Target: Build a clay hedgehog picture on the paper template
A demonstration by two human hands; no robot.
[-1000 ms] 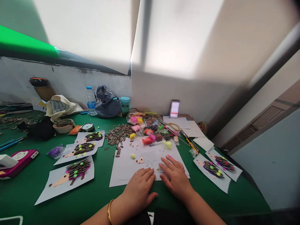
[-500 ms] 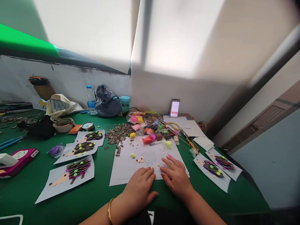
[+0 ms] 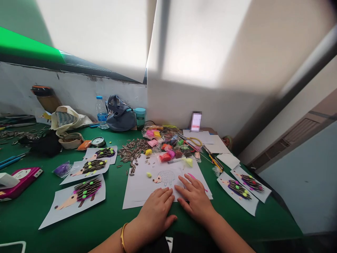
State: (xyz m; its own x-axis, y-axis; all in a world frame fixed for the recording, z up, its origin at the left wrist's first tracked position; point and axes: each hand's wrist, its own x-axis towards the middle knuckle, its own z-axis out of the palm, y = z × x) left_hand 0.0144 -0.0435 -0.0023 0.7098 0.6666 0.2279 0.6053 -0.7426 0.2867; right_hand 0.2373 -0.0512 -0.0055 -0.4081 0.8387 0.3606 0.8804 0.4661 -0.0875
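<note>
A white sheet (image 3: 137,189) lies on the green table, with a drawn hedgehog (image 3: 164,177) whose face is light brown. My left hand (image 3: 157,207) rests flat on the sheet's near edge, below the drawing, fingers extended and holding nothing. Just right of the drawing, my right hand (image 3: 194,198) lies with fingers spread on the paper, nothing gripped. A magenta strip (image 3: 193,176) shows beyond its fingers. Left of the hedgehog sits a small yellow clay lump (image 3: 149,174). Striped sunflower seeds (image 3: 133,151) are heaped at the sheet's upper left.
Clay packets (image 3: 165,157) and yellow-handled scissors (image 3: 195,141) lie behind the sheet. Finished hedgehog cards stand out at left (image 3: 79,200) and right (image 3: 237,193). A phone (image 3: 196,121), a water bottle (image 3: 101,114) and a blue bag (image 3: 121,117) are along the wall.
My right hand has slid slightly left, covering the small pale clay bit that lay near its fingertips and uncovering more magenta on its right. My left hand has stayed in place.
</note>
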